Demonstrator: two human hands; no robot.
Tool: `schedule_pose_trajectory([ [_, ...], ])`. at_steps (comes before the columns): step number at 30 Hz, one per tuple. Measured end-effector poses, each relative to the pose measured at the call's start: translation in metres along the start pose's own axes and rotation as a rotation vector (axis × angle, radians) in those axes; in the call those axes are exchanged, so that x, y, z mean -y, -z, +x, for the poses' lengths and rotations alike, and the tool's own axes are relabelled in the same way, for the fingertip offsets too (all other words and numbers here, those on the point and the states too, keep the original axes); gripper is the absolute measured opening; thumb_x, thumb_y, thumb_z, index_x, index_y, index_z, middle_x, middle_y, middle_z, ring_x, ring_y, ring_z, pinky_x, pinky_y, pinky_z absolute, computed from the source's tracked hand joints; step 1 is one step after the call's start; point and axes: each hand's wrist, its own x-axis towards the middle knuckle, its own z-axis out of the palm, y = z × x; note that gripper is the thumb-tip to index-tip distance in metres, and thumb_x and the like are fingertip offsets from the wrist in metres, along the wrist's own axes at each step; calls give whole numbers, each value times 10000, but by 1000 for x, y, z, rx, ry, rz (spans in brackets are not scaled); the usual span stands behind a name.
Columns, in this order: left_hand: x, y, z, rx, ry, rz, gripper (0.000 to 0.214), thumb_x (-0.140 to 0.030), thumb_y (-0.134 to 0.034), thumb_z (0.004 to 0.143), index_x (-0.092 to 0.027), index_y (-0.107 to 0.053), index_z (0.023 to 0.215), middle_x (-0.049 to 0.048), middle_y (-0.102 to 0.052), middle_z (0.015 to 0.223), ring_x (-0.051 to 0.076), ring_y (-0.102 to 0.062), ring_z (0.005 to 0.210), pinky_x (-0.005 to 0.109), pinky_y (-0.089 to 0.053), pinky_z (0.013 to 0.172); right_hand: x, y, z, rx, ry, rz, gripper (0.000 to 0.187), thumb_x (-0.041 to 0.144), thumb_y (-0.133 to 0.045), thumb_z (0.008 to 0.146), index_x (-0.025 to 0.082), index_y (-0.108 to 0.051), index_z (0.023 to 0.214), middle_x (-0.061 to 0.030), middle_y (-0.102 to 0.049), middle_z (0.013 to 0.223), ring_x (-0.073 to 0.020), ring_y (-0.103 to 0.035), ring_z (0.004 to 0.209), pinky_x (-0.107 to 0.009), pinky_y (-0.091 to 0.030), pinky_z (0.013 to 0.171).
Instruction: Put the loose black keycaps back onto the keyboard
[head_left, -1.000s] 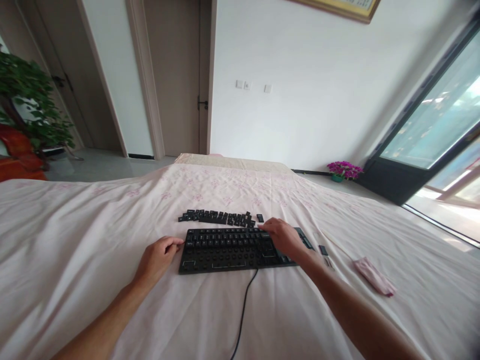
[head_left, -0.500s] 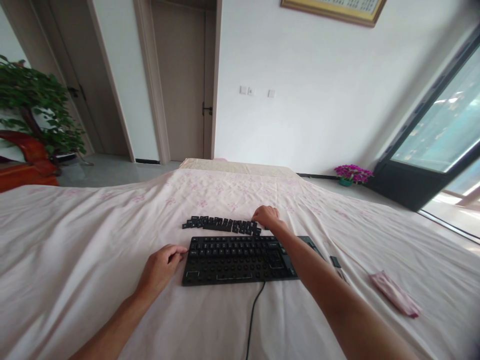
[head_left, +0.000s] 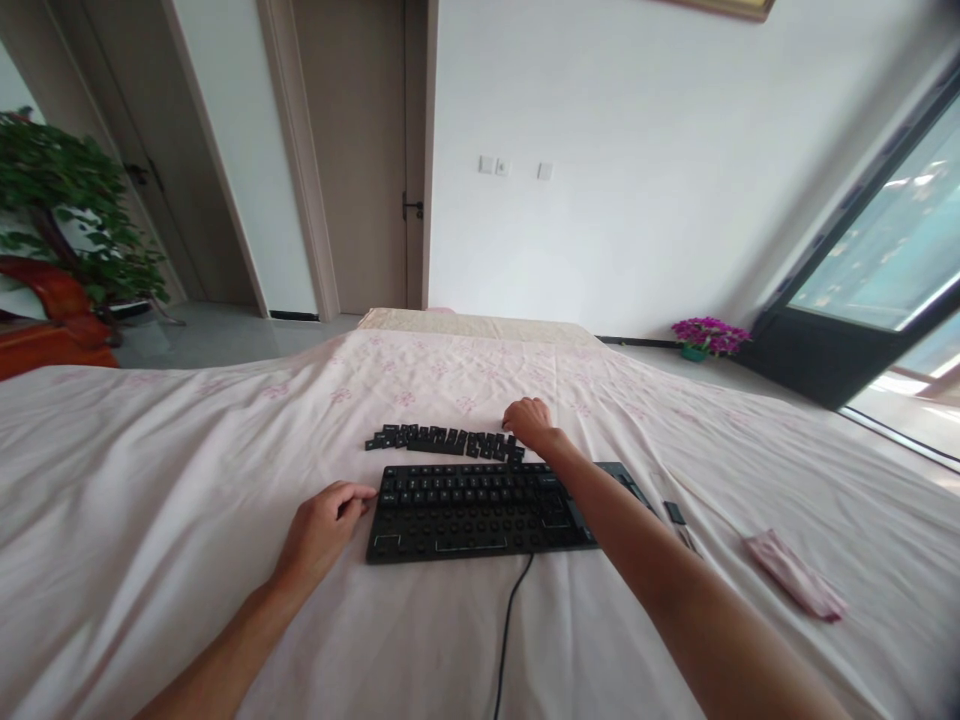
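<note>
A black keyboard (head_left: 465, 508) lies on a pale pink sheet (head_left: 187, 480), its cable (head_left: 510, 620) running toward me. Behind it sits a row of loose black keycaps (head_left: 435, 440). My left hand (head_left: 324, 530) rests with curled fingers against the keyboard's left edge. My right hand (head_left: 529, 424) reaches over the keyboard to the right end of the keycap row, fingers bent down onto the caps; what they pinch is hidden.
A small black keycap (head_left: 674, 512) and a thin tool lie right of the keyboard. A folded pink cloth (head_left: 795, 587) lies further right. Beyond the bed are a door, a green plant (head_left: 67, 220), purple flowers (head_left: 709, 336) and a window.
My right hand moved from the keyboard's right side up to the right end of the keycap row and stays there. The single cap that lay apart is covered now. My left hand stayed put.
</note>
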Motion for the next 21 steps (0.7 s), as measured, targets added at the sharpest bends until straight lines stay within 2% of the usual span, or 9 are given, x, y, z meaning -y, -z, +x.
schedule_pose_trajectory([
  [3,0,0,0,1,6,9,288,-290,-448,808,-224,-713,901,4,-731,967,177,-684,876,278,-509,837,0,6,-2,-9,19,-7,189,247,-626,800,192,-742,938,-126,-697,1039,-228,-570,1045,-289,-350,877],
  [6,0,0,-1,6,8,15,289,-303,-451,809,-225,-712,903,5,-730,977,182,-681,896,282,-506,846,-6,16,-17,-42,7,11,238,276,-557,853,206,-725,1006,-106,-696,1054,-214,-581,1025,-272,-370,842],
  [10,0,0,-2,9,2,9,290,-298,-443,809,-225,-706,907,4,-728,976,177,-681,884,277,-504,843,-18,29,-61,-85,13,73,297,346,-464,903,281,-686,1089,-22,-698,1060,-166,-604,963,-229,-381,750],
  [14,-1,1,-2,13,4,-2,291,-295,-436,808,-222,-700,905,5,-729,963,175,-684,849,276,-510,815,-28,34,-120,-158,81,238,261,349,-491,878,279,-707,1008,8,-700,1025,-157,-605,941,-223,-372,744],
  [17,-1,1,-2,6,-4,7,289,-301,-438,804,-229,-701,898,1,-730,958,179,-682,850,283,-508,823,-32,30,-154,-124,53,251,221,323,-529,848,285,-714,962,10,-701,984,-169,-608,922,-241,-376,742],
  [21,0,1,-2,-3,-11,15,295,-316,-441,798,-238,-709,896,-2,-733,957,186,-679,866,283,-506,824,-30,15,-177,-80,78,207,210,286,-523,861,288,-719,938,-1,-685,921,-172,-595,919,-250,-383,746],
])
